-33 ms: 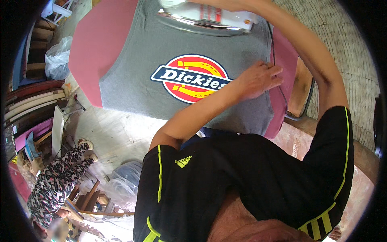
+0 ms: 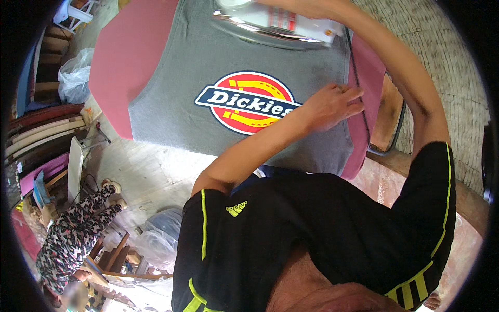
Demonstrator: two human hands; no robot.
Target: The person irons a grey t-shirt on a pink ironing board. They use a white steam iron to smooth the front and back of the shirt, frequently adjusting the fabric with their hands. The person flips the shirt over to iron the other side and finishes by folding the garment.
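Note:
A grey sleeveless shirt (image 2: 171,109) lies spread over a maroon padded board (image 2: 122,62), with a large red, yellow and blue printed emblem (image 2: 244,83) on its front. At the far edge, my right hand (image 2: 296,4) grips a white clothes iron (image 2: 306,27) with a shiny metal base; the picture's top edge cuts off part of both. The iron rests on the shirt and is blurred. My left hand (image 2: 332,106) hovers over or touches the shirt's right side, its fingers loosely curled and apart. Its fingertips meet the line of the black cord (image 2: 354,65); whether they touch it I cannot tell.
A person in patterned trousers (image 2: 78,226) is at the lower left, near stacked boards (image 2: 44,135) and a clear plastic bag (image 2: 161,234). Another plastic bag (image 2: 76,75) lies left of the padded board. A woven mat (image 2: 442,52) covers the right side.
The iron and my right hand have slid slightly to the right across the shirt. The cord has shifted a little to the right. My left hand has barely moved.

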